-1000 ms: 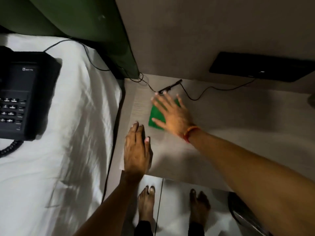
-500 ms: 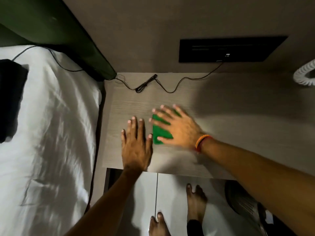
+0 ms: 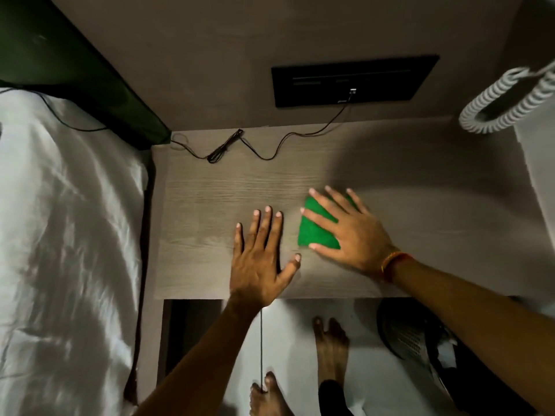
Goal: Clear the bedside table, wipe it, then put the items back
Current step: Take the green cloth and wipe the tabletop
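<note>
Fingers [image 3: 324,219] press flat green cloth [image 3: 315,232] onto wood-grain table [image 3: 204,199].

The grey wood-grain bedside table [image 3: 210,190] carried a green folded cloth [image 3: 315,232] near its middle, both flat hands, and a thin black cable [image 3: 222,150] along its far edge.

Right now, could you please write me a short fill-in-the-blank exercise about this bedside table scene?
1. The right hand presses flat on a ____ cloth.
2. The left hand lies flat on the ____ beside the cloth.
3. The thin black cable plugs into a dark ____ on the wall.

Missing words: green; table; panel
</note>
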